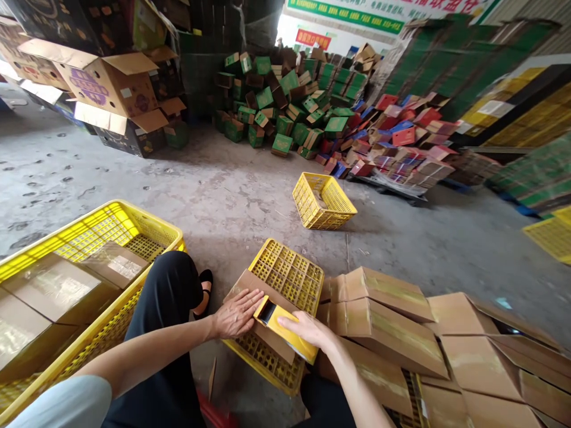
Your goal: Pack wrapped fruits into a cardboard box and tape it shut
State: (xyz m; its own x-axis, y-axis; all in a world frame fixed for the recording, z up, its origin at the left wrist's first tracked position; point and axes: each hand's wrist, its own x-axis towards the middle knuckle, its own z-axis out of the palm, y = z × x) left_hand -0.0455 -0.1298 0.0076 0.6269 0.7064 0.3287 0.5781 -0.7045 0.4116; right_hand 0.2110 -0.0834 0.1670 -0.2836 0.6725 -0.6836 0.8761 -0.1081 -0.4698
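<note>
My left hand (238,312) lies flat with fingers stretched out on a flat brown cardboard box (256,286). In my right hand (306,329) is a yellow tape dispenser (277,314), which rests against the box's top, its front end beside my left fingertips. Beneath the box is an upturned yellow plastic crate (285,261) with a grid bottom, set between my knees. The dispenser and both hands hide part of the box, and whether tape runs under the dispenser cannot be seen.
A large yellow crate (178,235) with taped boxes (57,285) stands left. Several cardboard boxes (397,327) are stacked right. A smaller yellow crate (323,217) sits ahead on the concrete floor. Green boxes (282,144) and red boxes (404,137) lie heaped behind.
</note>
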